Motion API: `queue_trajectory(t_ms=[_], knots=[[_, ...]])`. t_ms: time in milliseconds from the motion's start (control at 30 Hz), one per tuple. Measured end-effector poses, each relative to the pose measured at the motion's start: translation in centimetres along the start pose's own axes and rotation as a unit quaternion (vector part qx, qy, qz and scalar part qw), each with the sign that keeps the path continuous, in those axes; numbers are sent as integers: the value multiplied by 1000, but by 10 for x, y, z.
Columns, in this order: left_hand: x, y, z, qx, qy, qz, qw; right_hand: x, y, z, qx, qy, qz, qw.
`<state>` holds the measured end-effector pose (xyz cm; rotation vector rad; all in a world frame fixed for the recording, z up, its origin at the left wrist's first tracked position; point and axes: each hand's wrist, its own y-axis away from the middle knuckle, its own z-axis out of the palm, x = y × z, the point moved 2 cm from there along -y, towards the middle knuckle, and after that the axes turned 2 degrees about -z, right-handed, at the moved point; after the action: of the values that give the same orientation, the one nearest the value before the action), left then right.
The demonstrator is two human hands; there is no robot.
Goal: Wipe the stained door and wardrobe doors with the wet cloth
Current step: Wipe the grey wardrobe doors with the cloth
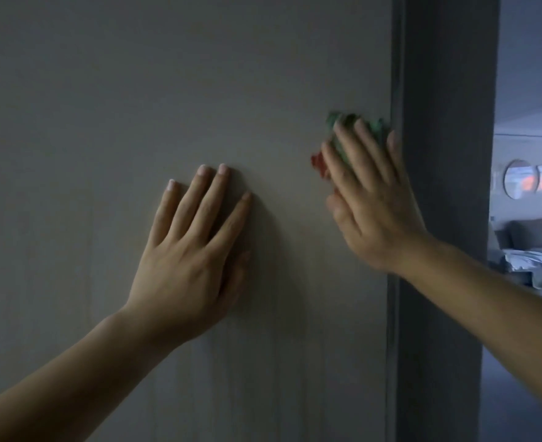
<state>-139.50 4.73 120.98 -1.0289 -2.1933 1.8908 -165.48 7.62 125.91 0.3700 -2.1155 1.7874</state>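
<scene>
A pale grey door panel [110, 100] fills most of the view, close in front of me. My right hand [371, 199] presses a green and red cloth [375, 124] flat against the panel near its right edge; the cloth shows above and left of my fingers and is blurred. My left hand [193, 247] lies flat on the panel lower down and to the left, fingers spread, holding nothing. I cannot make out stains in the dim light.
A dark grey frame or door edge [445, 154] runs vertically right of the panel. Beyond it, a room opens with a bed and pale bedding [531, 260] and a round mirror [520, 179] on the far wall.
</scene>
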Motion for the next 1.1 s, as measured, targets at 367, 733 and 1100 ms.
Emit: queue_trajectory(t_ms=[367,733,1100], knots=[[14,33,0,-48,0,8,999,-13,-1,-1,7,-17,76,997],[-8,65,-10,-76,-32,16,996,-30,5,4,-5,-7,41,999],[-8,68,-1,-56,-33,-9,998,-82,45,12,-38,-8,-47,998]])
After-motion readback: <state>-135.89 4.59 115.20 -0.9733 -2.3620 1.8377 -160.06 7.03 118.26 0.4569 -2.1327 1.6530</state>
